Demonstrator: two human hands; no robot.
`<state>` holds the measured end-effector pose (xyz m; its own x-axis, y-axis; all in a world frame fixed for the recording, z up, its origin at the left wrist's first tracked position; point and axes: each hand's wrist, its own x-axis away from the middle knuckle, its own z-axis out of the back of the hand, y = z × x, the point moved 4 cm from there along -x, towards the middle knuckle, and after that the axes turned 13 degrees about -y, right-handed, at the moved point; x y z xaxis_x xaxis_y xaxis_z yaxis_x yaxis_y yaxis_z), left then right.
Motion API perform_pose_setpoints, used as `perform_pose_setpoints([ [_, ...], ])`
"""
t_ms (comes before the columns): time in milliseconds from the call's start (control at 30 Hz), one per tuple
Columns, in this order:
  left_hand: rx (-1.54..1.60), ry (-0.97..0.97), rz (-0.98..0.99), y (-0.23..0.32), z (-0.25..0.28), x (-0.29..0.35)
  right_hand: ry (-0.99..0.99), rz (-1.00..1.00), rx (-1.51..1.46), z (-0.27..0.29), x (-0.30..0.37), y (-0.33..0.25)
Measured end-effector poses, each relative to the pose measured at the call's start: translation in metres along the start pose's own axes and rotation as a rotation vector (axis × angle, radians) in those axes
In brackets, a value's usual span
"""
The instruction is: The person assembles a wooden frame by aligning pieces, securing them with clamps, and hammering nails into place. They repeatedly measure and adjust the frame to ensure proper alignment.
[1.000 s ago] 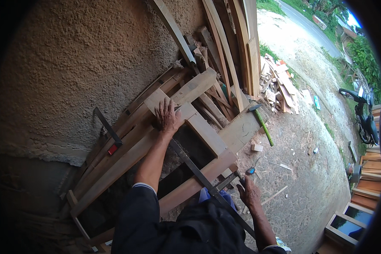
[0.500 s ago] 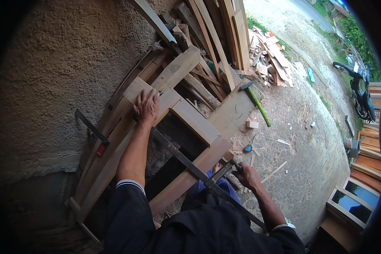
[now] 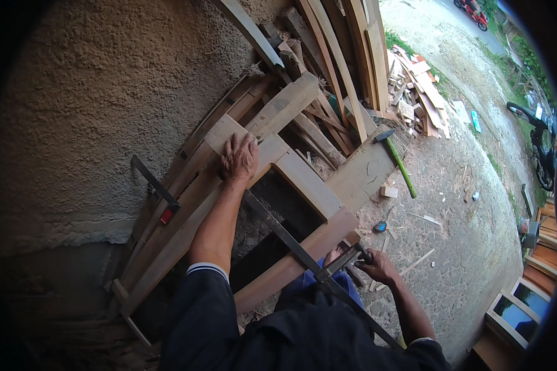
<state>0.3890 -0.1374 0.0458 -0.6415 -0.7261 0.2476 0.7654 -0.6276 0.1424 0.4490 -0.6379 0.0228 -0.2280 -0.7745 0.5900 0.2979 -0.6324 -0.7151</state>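
Observation:
A long dark metal bar clamp (image 3: 283, 235) spans a wooden frame (image 3: 298, 185) with a rectangular opening. Its screw end sits against the near right rail. My right hand (image 3: 379, 267) is closed around the clamp's handle, beside that rail. At the frame's far left corner, my left hand (image 3: 239, 157) lies over the wood with its fingers stretched out. Close to it, the clamp's far end is partly hidden under the hand. A second clamp (image 3: 153, 179) with a red part is on the boards at the left.
A hammer (image 3: 396, 162) with a green handle lies on a wide board (image 3: 368, 162). On the floor are a small wood block (image 3: 388, 191) and a blue tape measure (image 3: 379, 227). Long planks (image 3: 346, 55) lean at the back, near heaped offcuts (image 3: 424, 93). A rough wall (image 3: 99, 111) stands left.
The whole view has shifted, so everything appears farther right and slightly lower. A red motorcycle has come into sight at the top right. Both hands keep their places on the frame and clamp handle.

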Motion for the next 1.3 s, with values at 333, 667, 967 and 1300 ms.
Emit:
perform_pose_setpoints([
  [333, 0.045, -0.005, -0.113, -0.005, -0.003, 0.0, 0.404, -0.181, 0.16, -0.021, 0.029, -0.013],
  [667, 0.008, -0.02, -0.098, 0.001, 0.005, 0.003, -0.12, -0.119, -0.219, 0.001, 0.011, 0.009],
  [967, 0.005, 0.055, -0.12, 0.001, 0.003, 0.004, -0.402, -0.181, -0.544, -0.001, 0.005, 0.007],
  [1300, 0.013, 0.12, -0.153, -0.001, -0.002, 0.004, 0.389, -0.272, 0.229, -0.027, 0.028, -0.013],
])
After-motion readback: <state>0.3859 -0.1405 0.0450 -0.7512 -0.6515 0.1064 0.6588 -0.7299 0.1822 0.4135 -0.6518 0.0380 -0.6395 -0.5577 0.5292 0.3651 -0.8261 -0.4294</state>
